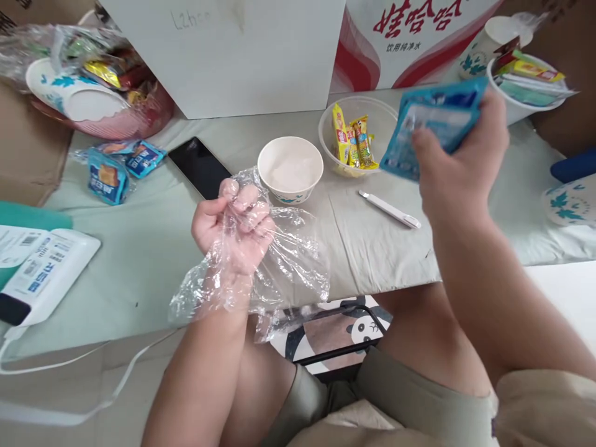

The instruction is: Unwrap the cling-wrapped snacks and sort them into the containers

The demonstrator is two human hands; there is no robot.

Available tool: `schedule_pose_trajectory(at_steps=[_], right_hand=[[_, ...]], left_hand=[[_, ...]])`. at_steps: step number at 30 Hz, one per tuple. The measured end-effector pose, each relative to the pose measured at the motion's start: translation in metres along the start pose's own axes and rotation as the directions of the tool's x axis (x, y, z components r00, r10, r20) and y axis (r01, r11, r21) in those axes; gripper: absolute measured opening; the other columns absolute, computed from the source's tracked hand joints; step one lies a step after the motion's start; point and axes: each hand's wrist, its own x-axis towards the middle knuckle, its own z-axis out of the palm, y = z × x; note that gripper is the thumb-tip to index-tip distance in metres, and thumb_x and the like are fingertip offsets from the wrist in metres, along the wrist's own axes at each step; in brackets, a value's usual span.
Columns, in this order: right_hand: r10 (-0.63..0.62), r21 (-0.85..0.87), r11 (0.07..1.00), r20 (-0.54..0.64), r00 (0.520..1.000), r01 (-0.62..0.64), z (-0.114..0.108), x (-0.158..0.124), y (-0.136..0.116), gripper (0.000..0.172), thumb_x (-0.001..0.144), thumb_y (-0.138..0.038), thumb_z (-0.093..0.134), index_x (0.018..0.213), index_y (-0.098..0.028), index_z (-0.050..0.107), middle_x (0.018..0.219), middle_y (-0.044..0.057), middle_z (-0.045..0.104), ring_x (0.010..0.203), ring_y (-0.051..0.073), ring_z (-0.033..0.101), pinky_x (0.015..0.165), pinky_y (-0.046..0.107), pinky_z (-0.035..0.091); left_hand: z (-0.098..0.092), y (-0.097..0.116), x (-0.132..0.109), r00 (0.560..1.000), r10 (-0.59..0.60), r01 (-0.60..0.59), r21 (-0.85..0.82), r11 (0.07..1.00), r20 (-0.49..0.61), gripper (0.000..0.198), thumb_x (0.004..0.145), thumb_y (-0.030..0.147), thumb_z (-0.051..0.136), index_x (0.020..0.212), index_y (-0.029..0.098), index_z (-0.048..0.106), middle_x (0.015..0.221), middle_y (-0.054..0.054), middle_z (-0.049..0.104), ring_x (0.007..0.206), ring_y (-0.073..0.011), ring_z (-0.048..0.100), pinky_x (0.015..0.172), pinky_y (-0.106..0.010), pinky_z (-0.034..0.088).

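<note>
My left hand (pixel 239 226), palm up with fingers curled, grips a crumpled clear plastic bag (pixel 295 248) that drapes over the palm and wrist. Raised at the right, my right hand (pixel 460 149) pinches blue snack packets (pixel 435 121) between thumb and fingers; how many is unclear. Just beyond my left hand stands a white paper bowl (pixel 291 164) with a leaf print. Behind it, a clear plastic bowl (pixel 391 112) holds several yellow-wrapped snacks (pixel 356 143). A white utility knife (pixel 390 210) lies on the cloth below my right hand. A black phone (pixel 199 164) lies partly behind my left hand.
Blue snack packets (pixel 109 177) lie at the left, below a pink basket (pixel 156 115) of snacks and bowls. A white power bank (pixel 53 273) with a cable sits at the left edge. White boxes (pixel 251 56) stand behind. At the right is a filled paper bowl (pixel 507 102).
</note>
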Motion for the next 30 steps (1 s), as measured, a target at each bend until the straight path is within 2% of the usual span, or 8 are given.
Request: schedule_pose_trajectory(at_steps=[3,7,9,13,17,23,27,30], right_hand=[[-0.035,-0.265,0.962,0.126,0.991,0.068,0.014,0.056,0.004,0.022,0.082,-0.022,0.070,0.092,-0.029,0.051,0.103,0.005,0.064,0.107,0.028,0.063,0.102,0.047,0.053],[0.273,-0.546,0.833,0.270,0.923,-0.087,0.024,0.073,0.003,0.039,0.070,-0.027,0.084,0.097,-0.025,0.055,0.108,0.013,0.064,0.122,0.040,0.061,0.114,0.063,0.043],[0.241,-0.480,0.874,0.285,0.928,-0.080,0.017,0.051,-0.004,0.037,0.074,-0.029,0.080,0.105,-0.024,0.060,0.120,0.014,0.065,0.121,0.038,0.063,0.109,0.061,0.047],[0.200,0.075,0.970,0.311,0.929,-0.233,-0.002,-0.032,-0.013,0.024,0.086,-0.040,0.066,0.104,-0.024,0.067,0.108,0.009,0.072,0.097,0.025,0.070,0.087,0.046,0.058],[0.278,0.403,0.713,0.588,0.760,-0.573,-0.007,-0.100,-0.013,0.065,0.081,-0.072,0.069,0.126,-0.028,0.059,0.123,0.009,0.071,0.112,0.025,0.072,0.094,0.042,0.061],[0.301,0.269,0.432,0.857,0.419,-0.861,-0.011,-0.119,-0.011,0.102,0.066,-0.083,0.076,0.145,-0.031,0.040,0.137,0.015,0.068,0.107,0.030,0.076,0.087,0.045,0.064],[0.329,0.255,0.335,0.870,0.366,-0.907,-0.019,-0.111,-0.008,0.090,0.066,-0.088,0.070,0.132,-0.029,0.055,0.117,0.011,0.077,0.095,0.028,0.079,0.077,0.040,0.065],[0.373,0.165,0.452,0.857,0.354,-0.876,-0.023,-0.107,-0.006,0.064,0.073,-0.066,0.081,0.118,-0.024,0.065,0.095,0.007,0.079,0.080,0.022,0.076,0.068,0.034,0.062]], left_hand=[[0.001,0.001,-0.003,1.000,-0.015,0.017,0.139,0.990,-0.017,0.035,0.073,0.034,0.072,0.070,0.022,0.039,0.064,0.003,0.038,0.046,-0.0077,0.021,0.040,-0.027,0.021],[0.006,0.003,-0.006,1.000,-0.003,0.006,0.157,0.988,-0.018,0.041,0.072,0.035,0.072,0.068,0.021,0.034,0.063,0.004,0.031,0.045,-0.0064,0.017,0.038,-0.024,0.018],[0.008,0.003,-0.008,1.000,-0.003,0.004,0.166,0.986,-0.006,0.042,0.073,0.035,0.071,0.068,0.021,0.032,0.062,0.004,0.031,0.045,-0.0062,0.017,0.037,-0.023,0.018],[0.009,0.003,-0.008,1.000,-0.007,0.003,0.196,0.981,0.021,0.038,0.076,0.034,0.069,0.069,0.021,0.033,0.062,0.004,0.033,0.043,-0.0061,0.020,0.036,-0.023,0.018],[0.009,-0.003,-0.008,1.000,-0.017,0.016,0.243,0.970,0.000,0.034,0.074,0.031,0.071,0.071,0.022,0.038,0.066,0.004,0.041,0.043,-0.0054,0.032,0.037,-0.022,0.026],[0.012,-0.022,-0.006,0.995,0.095,-0.073,0.395,0.916,-0.038,0.029,0.070,0.025,0.072,0.071,0.022,0.043,0.067,0.003,0.051,0.046,-0.0084,0.051,0.039,-0.021,0.034],[0.005,-0.034,-0.003,0.977,0.212,-0.153,0.592,0.791,-0.030,0.024,0.074,0.026,0.071,0.071,0.023,0.048,0.068,0.003,0.055,0.046,-0.0090,0.054,0.037,-0.022,0.034],[-0.004,-0.037,-0.001,0.980,0.198,-0.128,0.722,0.680,-0.013,0.019,0.081,0.026,0.070,0.077,0.023,0.051,0.069,0.003,0.056,0.050,-0.0095,0.058,0.038,-0.021,0.035]])
